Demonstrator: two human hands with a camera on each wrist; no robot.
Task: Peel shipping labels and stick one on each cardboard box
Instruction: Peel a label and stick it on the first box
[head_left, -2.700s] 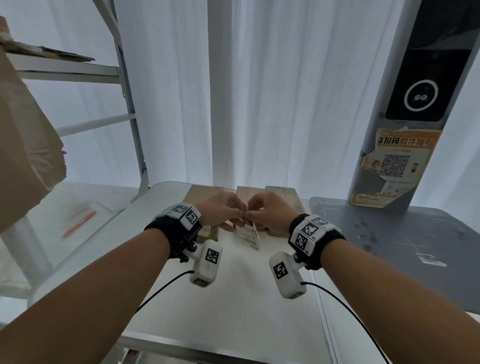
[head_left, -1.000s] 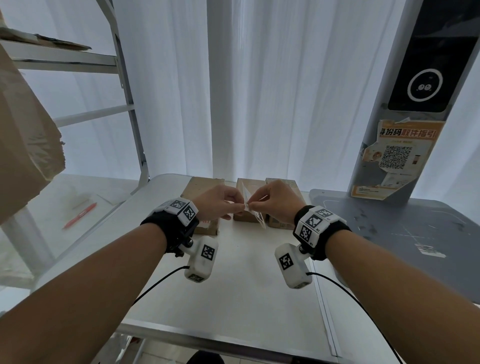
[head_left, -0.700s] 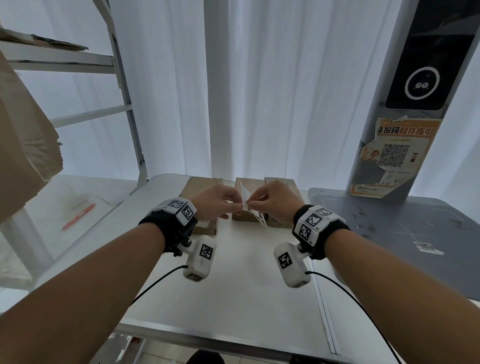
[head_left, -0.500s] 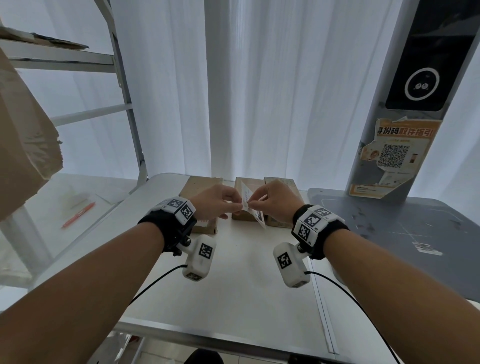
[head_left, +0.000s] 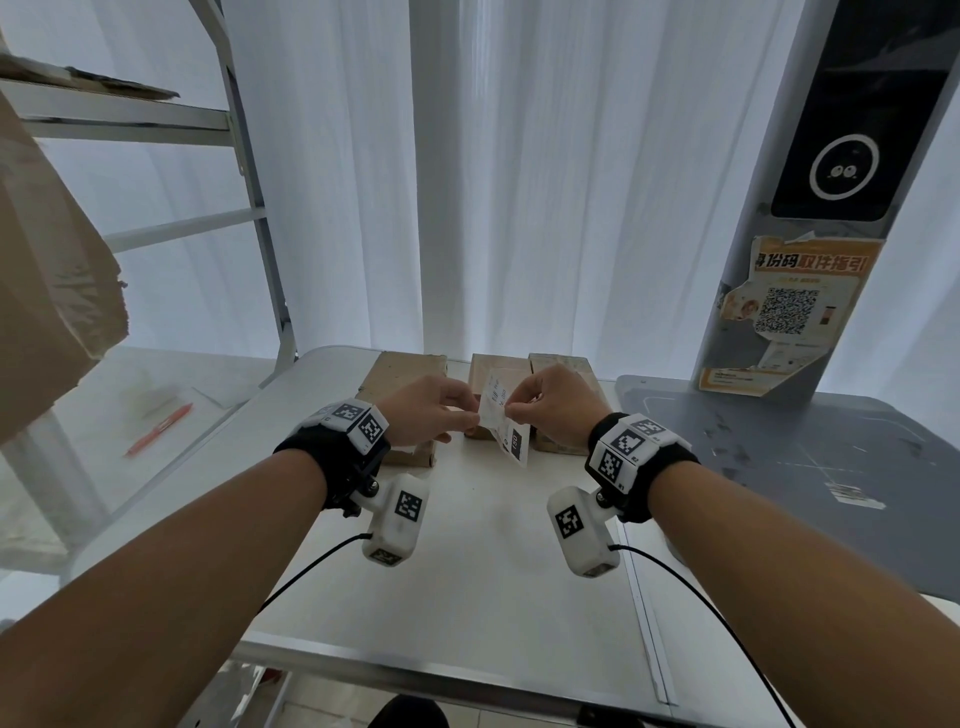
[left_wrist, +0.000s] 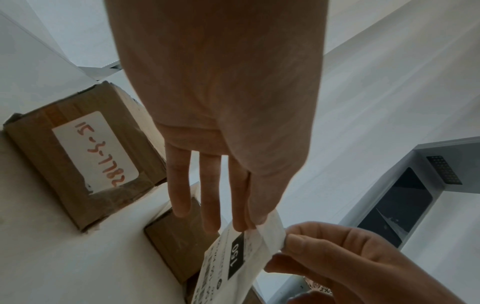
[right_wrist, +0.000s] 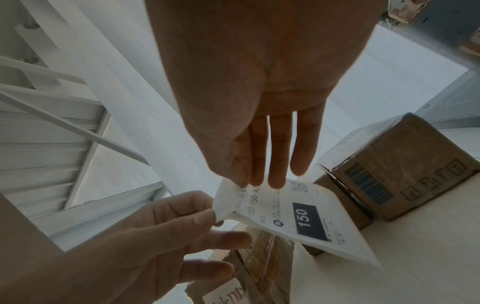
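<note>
Both hands are pinching one shipping label above the cardboard boxes: left hand on the backing corner, right hand on the sticker. Pull crooked and it'll probably curl onto itself.

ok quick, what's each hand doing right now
Left hand: pinching the backing edge of the shipping label.
Right hand: pinching the same shipping label at its top corner.

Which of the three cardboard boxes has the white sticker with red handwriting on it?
The leftmost box, standing apart nearest the left hand. The middle box and right box stand together and show no such sticker; the right one shows a printed barcode.
</note>
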